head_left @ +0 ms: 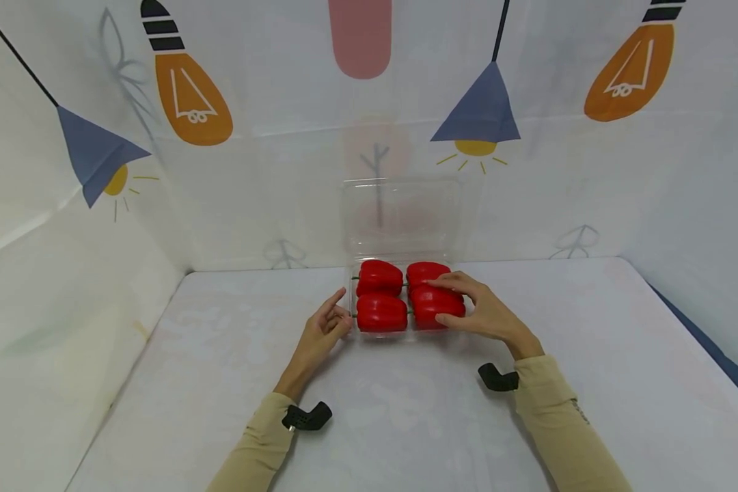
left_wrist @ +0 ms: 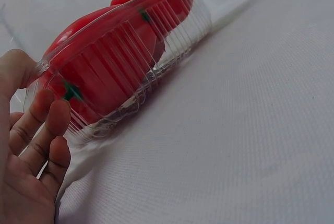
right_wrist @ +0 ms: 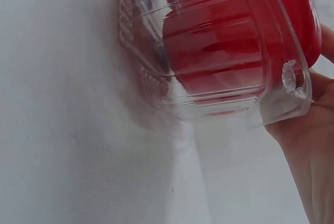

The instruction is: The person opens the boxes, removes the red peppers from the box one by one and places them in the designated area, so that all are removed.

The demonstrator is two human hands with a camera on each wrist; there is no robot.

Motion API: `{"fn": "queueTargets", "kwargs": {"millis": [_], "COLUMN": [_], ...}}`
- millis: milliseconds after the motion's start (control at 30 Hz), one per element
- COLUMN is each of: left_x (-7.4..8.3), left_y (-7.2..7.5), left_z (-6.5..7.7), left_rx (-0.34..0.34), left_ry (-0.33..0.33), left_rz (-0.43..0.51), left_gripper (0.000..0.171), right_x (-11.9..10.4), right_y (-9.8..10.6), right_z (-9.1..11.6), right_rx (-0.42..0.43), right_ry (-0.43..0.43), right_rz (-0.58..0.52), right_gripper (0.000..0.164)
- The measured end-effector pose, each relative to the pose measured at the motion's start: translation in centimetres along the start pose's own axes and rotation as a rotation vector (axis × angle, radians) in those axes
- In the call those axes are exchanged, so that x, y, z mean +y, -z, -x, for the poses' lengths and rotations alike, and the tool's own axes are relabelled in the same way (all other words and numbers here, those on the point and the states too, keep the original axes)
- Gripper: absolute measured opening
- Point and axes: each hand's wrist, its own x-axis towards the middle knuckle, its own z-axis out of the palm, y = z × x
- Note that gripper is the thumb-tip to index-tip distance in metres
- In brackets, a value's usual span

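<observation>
A clear plastic clamshell box (head_left: 384, 335) holds several red bell peppers lying on their sides, with green stems. My right hand (head_left: 488, 311) grips the front right bell pepper (head_left: 430, 307), thumb on its near side and fingers over its far side. That pepper sits in the box's right part, against the back right pepper (head_left: 426, 271). My left hand (head_left: 322, 335) is at the box's left side, its thumb touching the rim's corner in the left wrist view and its other fingers loosely bent by the wall. Beside it lie the front left pepper (left_wrist: 99, 72) and back left pepper (head_left: 379, 277).
The box's transparent lid (head_left: 402, 215) stands raised behind it, before a white curtain (head_left: 270, 184) printed with lamps and bulbs. A white cloth covers the table (head_left: 400, 417). Black wrist-worn devices (head_left: 307, 417) sit at both cuffs.
</observation>
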Motion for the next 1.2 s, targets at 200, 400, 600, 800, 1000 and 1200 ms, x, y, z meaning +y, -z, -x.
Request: {"fn": "queueTargets", "kwargs": {"millis": [200, 400, 600, 800, 1000, 1200], "left_x": [0.3, 0.3, 0.4, 0.5, 0.5, 0.4], "left_y": [0.0, 0.0, -0.1, -0.1, -0.1, -0.1], "left_z": [0.1, 0.1, 0.2, 0.2, 0.3, 0.1], "left_rx": [0.001, -0.003, -0.004, -0.002, 0.000, 0.005], "left_ry": [0.017, 0.008, 0.014, 0.008, 0.003, -0.005], "left_rz": [-0.009, -0.009, -0.019, -0.014, -0.025, -0.027], "left_gripper": [0.062, 0.062, 0.062, 0.062, 0.061, 0.061], "right_x": [0.0, -0.1, 0.1, 0.2, 0.1, 0.0], "right_y": [0.1, 0.4, 0.5, 0.6, 0.8, 1.0], "right_z": [0.0, 0.1, 0.1, 0.1, 0.1, 0.0], "right_rx": [-0.007, 0.011, 0.021, 0.041, 0.059, 0.095], "right_ry": [-0.012, 0.014, 0.042, 0.059, 0.051, 0.047], "right_rz": [-0.050, -0.064, -0.061, -0.067, -0.067, -0.067], "right_gripper": [0.055, 0.055, 0.053, 0.053, 0.053, 0.051]}}
